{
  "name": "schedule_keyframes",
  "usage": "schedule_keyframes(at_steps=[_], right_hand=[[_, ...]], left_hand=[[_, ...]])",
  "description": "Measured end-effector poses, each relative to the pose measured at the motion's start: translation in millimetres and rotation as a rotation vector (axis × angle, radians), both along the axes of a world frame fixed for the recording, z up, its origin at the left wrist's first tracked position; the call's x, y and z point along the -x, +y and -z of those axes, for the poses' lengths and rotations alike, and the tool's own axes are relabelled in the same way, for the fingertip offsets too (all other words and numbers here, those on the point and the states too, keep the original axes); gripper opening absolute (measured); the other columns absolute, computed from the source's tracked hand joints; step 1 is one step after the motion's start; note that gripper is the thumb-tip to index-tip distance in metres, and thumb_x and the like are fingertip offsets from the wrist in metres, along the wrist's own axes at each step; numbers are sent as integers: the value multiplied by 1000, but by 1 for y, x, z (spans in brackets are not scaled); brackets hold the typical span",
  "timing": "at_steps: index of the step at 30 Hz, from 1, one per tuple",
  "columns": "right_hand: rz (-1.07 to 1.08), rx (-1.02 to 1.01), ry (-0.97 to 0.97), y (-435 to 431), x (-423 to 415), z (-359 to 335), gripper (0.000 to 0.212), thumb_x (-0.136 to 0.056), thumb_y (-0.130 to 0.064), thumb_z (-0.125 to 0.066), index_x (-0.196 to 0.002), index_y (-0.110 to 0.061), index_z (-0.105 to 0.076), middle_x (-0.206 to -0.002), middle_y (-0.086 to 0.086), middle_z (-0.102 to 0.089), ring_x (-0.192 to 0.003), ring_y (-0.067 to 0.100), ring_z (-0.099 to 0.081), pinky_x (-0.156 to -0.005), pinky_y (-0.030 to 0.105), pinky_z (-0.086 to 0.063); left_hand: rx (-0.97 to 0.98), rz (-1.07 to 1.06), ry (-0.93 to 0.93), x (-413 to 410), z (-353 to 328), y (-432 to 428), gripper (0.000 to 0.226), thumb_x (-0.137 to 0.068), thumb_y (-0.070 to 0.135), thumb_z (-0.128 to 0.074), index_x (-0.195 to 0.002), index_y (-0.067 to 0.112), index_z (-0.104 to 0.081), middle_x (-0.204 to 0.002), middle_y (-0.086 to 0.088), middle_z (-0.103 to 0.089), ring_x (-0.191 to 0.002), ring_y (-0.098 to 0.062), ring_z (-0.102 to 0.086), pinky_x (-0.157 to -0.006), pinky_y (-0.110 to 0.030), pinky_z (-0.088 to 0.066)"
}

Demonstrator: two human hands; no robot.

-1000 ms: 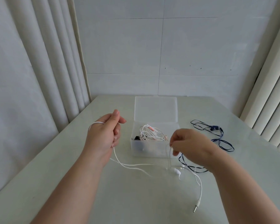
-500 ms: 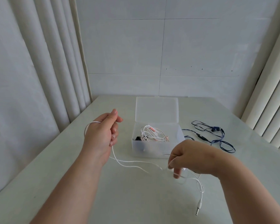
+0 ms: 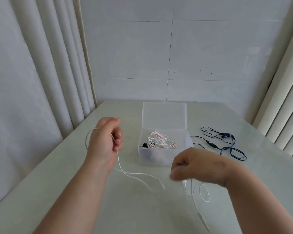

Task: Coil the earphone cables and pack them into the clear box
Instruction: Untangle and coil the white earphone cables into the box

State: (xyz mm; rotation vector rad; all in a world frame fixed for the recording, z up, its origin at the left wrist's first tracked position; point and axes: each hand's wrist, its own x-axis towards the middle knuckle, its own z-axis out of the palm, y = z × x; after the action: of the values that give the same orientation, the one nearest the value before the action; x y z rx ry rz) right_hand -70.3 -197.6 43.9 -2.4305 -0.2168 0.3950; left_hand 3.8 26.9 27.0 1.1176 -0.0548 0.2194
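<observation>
Left grip (image 3: 105, 141), left of clear box (image 3: 156, 159), grasps white cable (image 3: 135, 174) loop; right grip (image 3: 196, 164) pinches slack. Wind your wraps even, tension light.

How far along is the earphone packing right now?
Done: a coiled white earphone cable lies in the clear plastic box, lid open. In hand: a second white earphone cable is looped round the left hand, while the blurred right hand seems to pinch it farther along. Left: finish that coil and box it, then the dark blue earphone cable, loose on the table beside the box.
</observation>
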Motion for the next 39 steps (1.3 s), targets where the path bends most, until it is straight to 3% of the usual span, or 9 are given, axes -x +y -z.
schedule_keyframes(at_steps=[3,10,15,21,24,27,32,34,39], right_hand=[[174,-251,-137,-6,-3,-2,35,-83,-30,-71,-66,-10,-47,-56,-6,-35,-51,12,-27,-48,23,-24],[431,-1037,-148,-12,-12,-4,23,-79,-16,-62,-67,-13,-43,-61,2,-33,-55,16,-21,-49,28,-16],[795,-618,-509,-19,-18,0,37,-97,-40,-51,-72,-14,-60,-56,-1,-47,-48,17,-36,-53,29,-30],[870,-289,-741,-34,-16,0,39,-97,-42,-45,-79,-12,-60,-62,15,-59,-65,40,-57,-59,38,-45],[880,-214,-776,-35,-16,1,41,-99,-42,-43,-82,-8,-58,-70,17,-62,-73,37,-57,-58,36,-41],[867,-230,-785,-35,-17,0,42,-100,-41,-42,-84,-5,-58,-72,18,-61,-74,38,-56,-57,34,-36],[884,-394,-731,-36,-15,-5,37,-97,-37,-48,-77,-7,-61,-46,-3,-47,-47,24,-42,-49,29,-28],[905,-556,-650,-35,-14,-8,31,-91,-32,-52,-67,-13,-58,-38,-9,-37,-40,18,-32,-48,26,-24],[718,-873,-519,-22,-12,-11,32,-92,-23,-55,-62,-13,-56,-47,-4,-30,-45,17,-21,-50,29,-16]], left_hand=[[249,-107,14,-5,0,6,16,-79,18,-53,-88,15,-40,-52,-5,-46,-43,-16,-38,-40,-23,-22],[464,-209,155,-10,-1,20,8,-89,11,-42,-81,12,-45,-66,-8,-52,-55,-21,-48,-50,-24,-40],[370,-35,230,-15,0,26,19,-92,17,-44,-75,12,-52,-70,-7,-62,-66,-21,-57,-63,-29,-46],[121,272,391,-11,-5,33,27,-91,31,-54,-68,16,-49,-62,-4,-58,-37,-8,-36,-31,-12,-21],[57,349,405,-7,-7,37,24,-92,30,-55,-76,12,-56,-69,-9,-67,-36,-6,-47,-27,-12,-30],[232,367,365,-9,-6,37,20,-93,21,-53,-85,3,-59,-78,-15,-71,-56,-15,-69,-46,-20,-55],[362,435,295,-10,-2,38,32,-75,6,-74,-102,-4,-60,-97,-24,-71,-94,-32,-72,-74,-33,-61],[273,512,274,-9,1,39,54,-61,2,-82,-110,-7,-60,-109,-29,-68,-102,-36,-69,-74,-34,-61],[-298,379,423,-3,4,24,37,-101,25,-45,-104,-8,-61,-101,-29,-70,-72,-36,-73,-49,-30,-58]])
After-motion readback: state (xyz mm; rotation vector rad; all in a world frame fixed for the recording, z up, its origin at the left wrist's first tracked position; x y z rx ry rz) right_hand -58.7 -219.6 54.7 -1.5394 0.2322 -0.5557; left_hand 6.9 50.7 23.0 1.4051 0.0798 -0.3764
